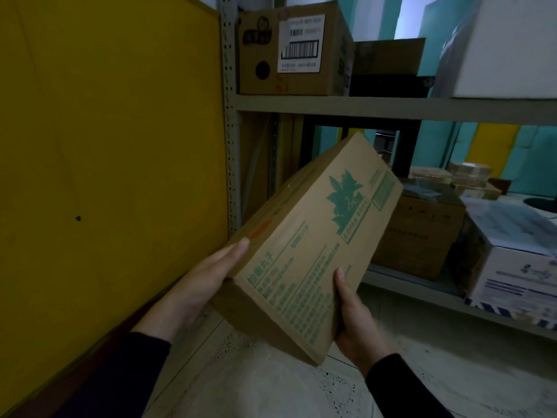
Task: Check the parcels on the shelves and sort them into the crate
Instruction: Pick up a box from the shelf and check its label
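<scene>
The left hand [202,282] lies flat with straight fingers against the left side of a cardboard parcel [307,245]; the right hand [355,324] grips its lower right edge, thumb on the printed face; the parcel, marked in green print, is held tilted in the air in front of the metal shelves [391,108]; on the upper shelf stands a labelled box [292,52]; on the lower shelf, behind the parcel, a brown box [422,233] and beside it a white box [518,276]; a yellow wall [105,146] is at the left
</scene>
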A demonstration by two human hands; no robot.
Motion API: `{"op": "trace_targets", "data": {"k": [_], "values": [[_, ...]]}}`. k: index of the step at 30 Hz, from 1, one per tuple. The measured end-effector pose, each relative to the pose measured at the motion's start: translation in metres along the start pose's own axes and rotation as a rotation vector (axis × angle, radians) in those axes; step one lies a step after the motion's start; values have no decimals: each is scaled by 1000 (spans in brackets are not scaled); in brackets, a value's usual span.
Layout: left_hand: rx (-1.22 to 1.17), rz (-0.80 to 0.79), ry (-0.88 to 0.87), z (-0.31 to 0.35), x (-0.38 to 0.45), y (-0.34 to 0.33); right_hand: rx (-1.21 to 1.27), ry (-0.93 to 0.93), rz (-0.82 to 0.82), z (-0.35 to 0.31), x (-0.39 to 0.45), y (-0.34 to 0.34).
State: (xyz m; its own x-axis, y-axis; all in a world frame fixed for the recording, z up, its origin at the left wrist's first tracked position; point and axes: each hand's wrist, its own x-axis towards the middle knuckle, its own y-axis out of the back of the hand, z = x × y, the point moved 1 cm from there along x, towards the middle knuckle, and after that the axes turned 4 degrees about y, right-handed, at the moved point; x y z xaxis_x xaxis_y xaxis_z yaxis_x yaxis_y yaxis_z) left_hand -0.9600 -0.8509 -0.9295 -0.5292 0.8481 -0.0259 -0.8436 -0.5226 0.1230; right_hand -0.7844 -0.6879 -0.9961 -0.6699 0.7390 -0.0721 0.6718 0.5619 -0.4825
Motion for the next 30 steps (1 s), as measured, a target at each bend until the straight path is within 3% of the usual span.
{"op": "trace_targets", "data": {"k": [5,18,24,27,30], "values": [[44,-22,8,-15,2,8,-5,11,12,23,-1,-4],[-170,-15,-72,-40,4,22,-10,68,-22,27,6,-6],[-95,-19,-44,-31,3,11,-36,75,25,24,8,4],[33,114,-12,-25,7,14,-50,75,18,10,10,20],[61,413,50,-39,15,37,-29,59,-7,-7,9,36]]}}
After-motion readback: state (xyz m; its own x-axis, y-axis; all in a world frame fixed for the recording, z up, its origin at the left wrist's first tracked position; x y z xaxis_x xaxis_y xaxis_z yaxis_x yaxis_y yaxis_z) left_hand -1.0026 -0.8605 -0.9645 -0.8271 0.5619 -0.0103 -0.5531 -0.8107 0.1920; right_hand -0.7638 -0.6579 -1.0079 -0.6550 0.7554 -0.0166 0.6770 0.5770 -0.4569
